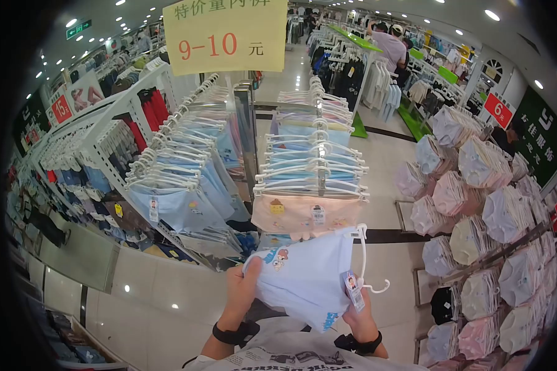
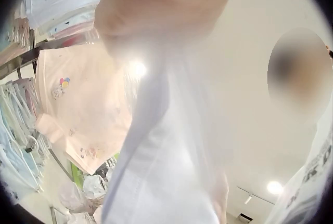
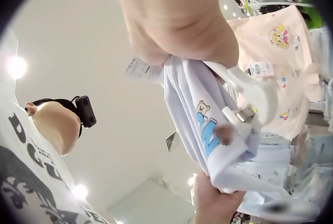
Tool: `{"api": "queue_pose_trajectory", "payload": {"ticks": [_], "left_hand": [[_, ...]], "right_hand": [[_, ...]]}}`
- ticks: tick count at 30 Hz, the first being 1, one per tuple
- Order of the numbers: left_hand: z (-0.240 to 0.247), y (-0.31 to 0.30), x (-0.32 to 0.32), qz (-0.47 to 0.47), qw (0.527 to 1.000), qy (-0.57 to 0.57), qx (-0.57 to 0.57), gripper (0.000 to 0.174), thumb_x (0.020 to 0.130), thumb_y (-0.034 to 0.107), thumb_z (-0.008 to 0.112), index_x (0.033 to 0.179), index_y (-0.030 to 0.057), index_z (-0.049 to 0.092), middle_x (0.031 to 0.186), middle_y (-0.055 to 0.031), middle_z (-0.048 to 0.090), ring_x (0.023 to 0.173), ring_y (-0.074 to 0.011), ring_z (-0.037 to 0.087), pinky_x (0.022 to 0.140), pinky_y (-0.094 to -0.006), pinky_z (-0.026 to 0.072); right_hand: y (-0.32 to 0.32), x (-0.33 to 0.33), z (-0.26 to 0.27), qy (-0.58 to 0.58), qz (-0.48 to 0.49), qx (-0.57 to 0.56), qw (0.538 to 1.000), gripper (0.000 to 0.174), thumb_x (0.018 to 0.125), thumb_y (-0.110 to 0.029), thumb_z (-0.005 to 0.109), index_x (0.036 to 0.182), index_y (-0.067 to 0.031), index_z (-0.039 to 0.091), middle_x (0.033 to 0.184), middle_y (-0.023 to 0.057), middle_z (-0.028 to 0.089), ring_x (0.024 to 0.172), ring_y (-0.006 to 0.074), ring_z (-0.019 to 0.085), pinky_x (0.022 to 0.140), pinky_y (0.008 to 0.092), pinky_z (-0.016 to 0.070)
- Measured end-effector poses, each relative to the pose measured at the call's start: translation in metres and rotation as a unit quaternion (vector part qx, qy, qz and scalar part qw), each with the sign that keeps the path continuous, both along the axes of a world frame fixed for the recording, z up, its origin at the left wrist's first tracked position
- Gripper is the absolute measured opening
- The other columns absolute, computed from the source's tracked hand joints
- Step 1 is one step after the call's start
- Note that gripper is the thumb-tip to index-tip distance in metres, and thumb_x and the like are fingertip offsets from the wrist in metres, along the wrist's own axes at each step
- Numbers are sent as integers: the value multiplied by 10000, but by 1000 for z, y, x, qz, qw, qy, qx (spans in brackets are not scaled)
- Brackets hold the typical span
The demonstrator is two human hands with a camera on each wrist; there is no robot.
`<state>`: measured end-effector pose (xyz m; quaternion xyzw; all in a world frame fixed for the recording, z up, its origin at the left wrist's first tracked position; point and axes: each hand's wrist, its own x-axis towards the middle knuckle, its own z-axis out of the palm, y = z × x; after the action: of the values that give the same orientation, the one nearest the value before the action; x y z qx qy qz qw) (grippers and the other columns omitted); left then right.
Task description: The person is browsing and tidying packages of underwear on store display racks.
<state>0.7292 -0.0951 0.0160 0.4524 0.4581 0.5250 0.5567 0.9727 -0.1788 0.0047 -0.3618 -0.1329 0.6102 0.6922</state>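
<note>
Between my two hands a pair of light blue underpants (image 1: pixel 309 272) with a small bear print is stretched out sideways. My left hand (image 1: pixel 241 294) pinches the fabric at the left end, thumb on top. At the waistband on the right, my right hand (image 1: pixel 360 316) grips the cloth beside a printed price tag (image 1: pixel 354 290). A white plastic hanger (image 1: pixel 363 253) is still clipped to the waistband, its hook pointing right. In the right wrist view, blue lettering (image 3: pixel 207 138) and the hanger (image 3: pixel 255 96) show below the right hand.
Right ahead, peach underpants (image 1: pixel 306 213) hang at the front of a rail of several similar pairs. Blue pairs (image 1: pixel 167 207) fill the rail to the left. A yellow price sign (image 1: pixel 226 37) stands above. Bundled underwear (image 1: pixel 467 195) lines a rack at right. Farther back is a person (image 1: pixel 390 49).
</note>
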Motion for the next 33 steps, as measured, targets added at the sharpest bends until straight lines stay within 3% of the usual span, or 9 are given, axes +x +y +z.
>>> {"api": "queue_pose_trajectory", "payload": {"ticks": [4,8,12,16,19,21,23,29,33], "left_hand": [[-1,2,2,22,1000,-18,4,382,1000,292,605,913,-57,733,775,21,670,674,-34,538,588,-225,426],[-12,-3,0,-85,994,-50,-49,337,987,276,620,936,-42,719,864,-52,709,735,-88,634,677,-246,499],[9,-8,6,-147,974,-158,-73,295,930,158,665,1155,-28,621,962,-99,704,841,-143,681,764,-282,543],[12,-6,8,-221,958,-123,-134,123,921,82,670,1009,12,622,923,-39,685,807,-80,636,721,-246,512],[-3,-6,6,-206,967,-128,-78,112,926,77,657,1020,31,617,904,-18,674,791,-69,626,707,-232,505],[2,-10,13,-124,961,-242,-56,91,906,66,672,970,30,618,907,-28,674,785,-85,631,703,-243,509],[22,-13,14,-47,963,-252,-83,103,887,71,696,949,11,640,896,-46,682,777,-105,644,704,-252,512],[18,-14,3,30,990,-139,-7,90,874,62,714,913,-9,673,859,-68,697,727,-120,655,682,-260,514],[25,-2,-11,136,979,-152,10,99,868,52,714,934,32,643,818,-45,667,695,-111,639,636,-271,506]], "right_hand": [[3,0,-14,-40,-5,-14,999,386,1015,-287,530,1307,-35,557,1153,97,653,1005,210,659,864,348,546],[7,6,-1,-264,127,101,951,114,948,-143,611,918,-37,639,859,-31,592,738,51,516,633,215,404],[2,-10,16,-317,163,68,932,83,918,-95,626,858,-42,603,777,-41,560,695,46,481,606,222,387],[3,-15,9,-340,152,93,923,127,943,-118,604,851,-32,594,764,-39,556,695,44,478,598,221,382],[2,-12,8,-346,142,83,924,168,971,-145,583,852,-26,589,760,-35,552,693,45,477,596,216,379],[0,-6,11,-349,149,77,922,194,988,-164,573,853,-26,585,760,-34,552,692,46,477,597,211,378],[-1,-1,6,-358,145,84,919,207,1006,-182,563,874,-26,586,768,-36,566,691,35,483,583,212,379],[-1,1,18,-412,97,21,906,188,1012,-170,555,909,-21,606,773,-42,577,680,26,492,578,215,401],[2,11,24,-406,104,1,908,183,1018,-178,554,919,-35,610,786,-36,583,699,29,508,592,219,416]]}}
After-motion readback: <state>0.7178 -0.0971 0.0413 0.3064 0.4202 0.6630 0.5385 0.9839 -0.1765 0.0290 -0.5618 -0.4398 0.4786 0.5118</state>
